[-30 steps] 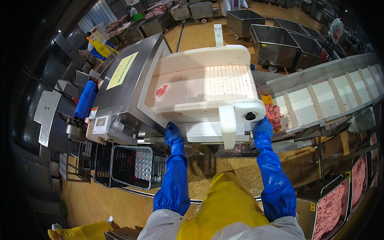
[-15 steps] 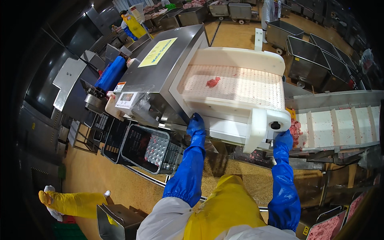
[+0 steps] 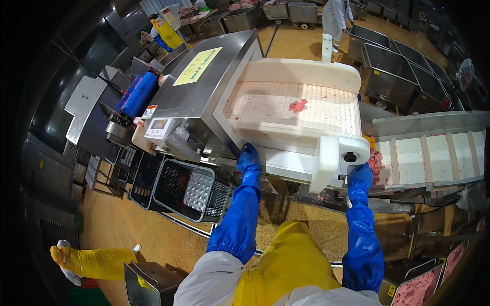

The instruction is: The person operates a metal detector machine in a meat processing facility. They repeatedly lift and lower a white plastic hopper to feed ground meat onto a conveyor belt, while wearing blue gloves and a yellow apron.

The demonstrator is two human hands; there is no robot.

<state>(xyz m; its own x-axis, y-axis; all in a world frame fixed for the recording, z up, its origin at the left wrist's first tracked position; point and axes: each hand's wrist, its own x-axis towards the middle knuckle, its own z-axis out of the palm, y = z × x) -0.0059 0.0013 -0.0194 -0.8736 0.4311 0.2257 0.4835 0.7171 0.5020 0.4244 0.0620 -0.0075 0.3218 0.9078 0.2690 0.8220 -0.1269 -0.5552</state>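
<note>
Tan floor, conveyor beyond gloved fingers

Bins, crates and co-workers around an ochre floor

An ochre floor spreads between the equipment. At near left, a co-worker in a yellow apron is beside an open steel cart. Farther off on the left, a dark grey crate has small pink bits on its dimpled, silvery base, with a black crate just beside it. At near right, a metal bin is filled with pink ground meat. At far right, deep wheeled bins crowd together near a person in white. At far left, another yellow-aproned co-worker wears blue sleeves. Carts line the far side, some bearing raw meat.
</note>
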